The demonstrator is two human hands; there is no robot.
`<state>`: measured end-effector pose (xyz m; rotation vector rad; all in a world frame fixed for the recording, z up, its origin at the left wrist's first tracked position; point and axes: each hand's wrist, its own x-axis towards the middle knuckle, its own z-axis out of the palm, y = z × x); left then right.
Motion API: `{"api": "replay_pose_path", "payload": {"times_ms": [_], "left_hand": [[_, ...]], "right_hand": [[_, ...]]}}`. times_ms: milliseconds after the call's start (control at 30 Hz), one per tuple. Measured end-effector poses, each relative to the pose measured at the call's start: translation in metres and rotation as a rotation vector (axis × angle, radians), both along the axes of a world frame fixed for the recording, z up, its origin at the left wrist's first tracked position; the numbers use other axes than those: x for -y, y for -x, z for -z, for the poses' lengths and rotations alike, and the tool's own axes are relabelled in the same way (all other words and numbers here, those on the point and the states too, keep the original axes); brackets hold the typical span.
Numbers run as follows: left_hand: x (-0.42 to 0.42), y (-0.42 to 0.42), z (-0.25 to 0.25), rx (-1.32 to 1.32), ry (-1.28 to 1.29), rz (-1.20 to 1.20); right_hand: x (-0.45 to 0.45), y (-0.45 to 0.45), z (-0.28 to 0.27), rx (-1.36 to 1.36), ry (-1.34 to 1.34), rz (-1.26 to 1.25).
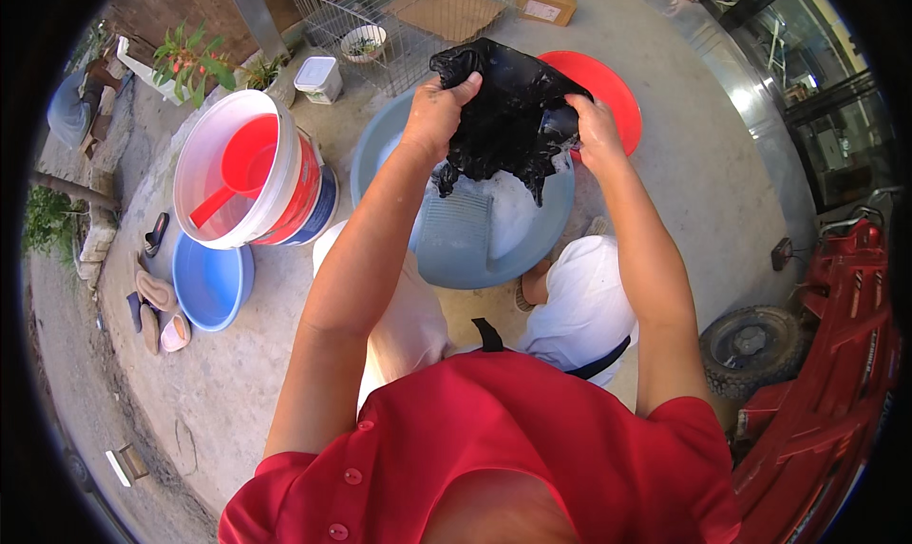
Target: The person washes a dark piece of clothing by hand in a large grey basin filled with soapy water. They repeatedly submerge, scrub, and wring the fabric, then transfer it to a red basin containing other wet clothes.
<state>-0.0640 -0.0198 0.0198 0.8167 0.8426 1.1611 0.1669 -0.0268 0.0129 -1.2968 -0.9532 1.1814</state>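
A wet black cloth garment [509, 116] is stretched between my two hands over a large blue-grey plastic washtub [456, 259]. My left hand [436, 113] grips its bunched upper left part, thumb on top. On the other side my right hand [597, 127] is closed on its right edge. Ragged lower folds of the cloth hang above white suds [513, 212] in the tub. A ribbed washboard surface [454, 223] slopes at the tub's near side. Partly behind the cloth and tub lies a red basin [616, 95].
Left of the tub stand stacked buckets [306, 188] with a red dipper [249, 155] inside, a blue basin [214, 280] and several shoes [155, 291]. A wire cage [335, 9] and a lidded white tub [318, 79] are beyond. A red vehicle [833, 387] with a wheel [749, 344] is at right.
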Motion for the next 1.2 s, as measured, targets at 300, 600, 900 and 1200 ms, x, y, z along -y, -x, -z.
{"api": "replay_pose_path", "payload": {"times_ms": [300, 600, 900, 1200], "left_hand": [[0.009, -0.003, 0.012, -0.441, -0.487, 0.458], [0.001, -0.013, -0.001, -0.031, -0.320, 0.433], [-0.017, -0.027, 0.003, 0.549, 0.067, 0.193], [-0.023, -0.034, -0.003, 0.836, 0.159, 0.179]], "right_hand": [[0.010, 0.048, -0.048, -0.422, -0.119, 0.053], [-0.013, 0.089, -0.099, -0.395, -0.160, -0.003], [-0.042, 0.029, -0.057, 0.013, -0.321, -0.096], [-0.005, 0.020, 0.061, 0.708, 0.455, -0.647]]}}
